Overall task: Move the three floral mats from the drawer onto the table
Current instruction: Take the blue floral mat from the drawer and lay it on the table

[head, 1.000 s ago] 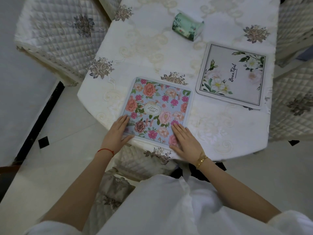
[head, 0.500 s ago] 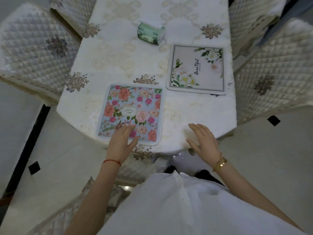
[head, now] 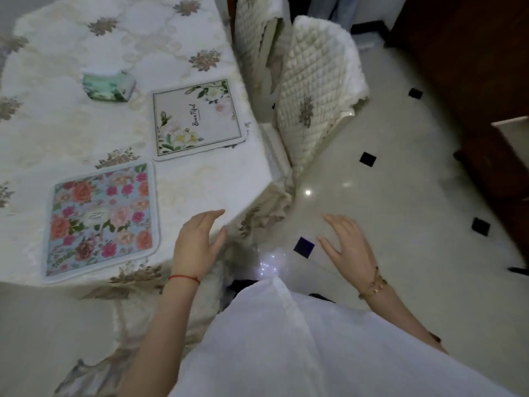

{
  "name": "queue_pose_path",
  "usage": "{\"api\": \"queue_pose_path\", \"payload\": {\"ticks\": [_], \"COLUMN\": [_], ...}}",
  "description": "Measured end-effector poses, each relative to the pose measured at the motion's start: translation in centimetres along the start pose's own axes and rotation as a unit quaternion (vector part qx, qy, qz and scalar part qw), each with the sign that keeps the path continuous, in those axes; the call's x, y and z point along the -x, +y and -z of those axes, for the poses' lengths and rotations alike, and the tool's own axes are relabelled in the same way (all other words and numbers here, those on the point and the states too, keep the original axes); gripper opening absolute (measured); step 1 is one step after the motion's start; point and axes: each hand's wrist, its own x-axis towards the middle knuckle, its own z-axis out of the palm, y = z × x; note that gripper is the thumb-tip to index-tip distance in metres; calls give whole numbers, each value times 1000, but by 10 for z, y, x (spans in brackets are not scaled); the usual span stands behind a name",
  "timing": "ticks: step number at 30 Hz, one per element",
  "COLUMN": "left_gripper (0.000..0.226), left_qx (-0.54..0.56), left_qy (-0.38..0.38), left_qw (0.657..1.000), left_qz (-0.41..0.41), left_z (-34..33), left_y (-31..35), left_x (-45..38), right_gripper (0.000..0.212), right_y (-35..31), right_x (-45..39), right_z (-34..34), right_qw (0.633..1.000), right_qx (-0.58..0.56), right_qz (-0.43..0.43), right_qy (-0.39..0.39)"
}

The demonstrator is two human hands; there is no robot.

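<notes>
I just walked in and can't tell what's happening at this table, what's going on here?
A person is laying floral mats on the table. Two are down: a blue rose mat near the edge and a white mat farther back. Both hands are empty and open, the left hand over the table corner, the right hand over the floor.
</notes>
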Motion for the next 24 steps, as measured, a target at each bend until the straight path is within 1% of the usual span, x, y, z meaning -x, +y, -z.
{"api": "queue_pose_path", "payload": {"ticks": [4,7,10,13,19,24], "left_gripper": [29,29,28,28,29,28], "left_qx": [12,22,34,21,16,35], "left_qy": [-38,-65,-89,-126,-179,-204], "left_qw": [997,992,983,973,941,922], "left_qz": [-66,-106,-158,-194,-287,-326], "left_z": [-43,-72,-95,-118,-174,-239], "left_y": [86,144,194,237,317,379], "left_x": [-10,-18,-28,-41,-84,-141], "right_gripper": [42,42,42,42,42,41], "right_y": [61,100,131,158,212,275], "right_x": [54,94,129,155,183,174], "right_z": [52,86,112,129,144,156], "right_qw": [998,991,978,959,915,887], "right_qx": [11,21,24,22,25,17], "right_qz": [-65,-114,-170,-238,-343,-400], "right_qy": [24,70,114,150,213,228]}}
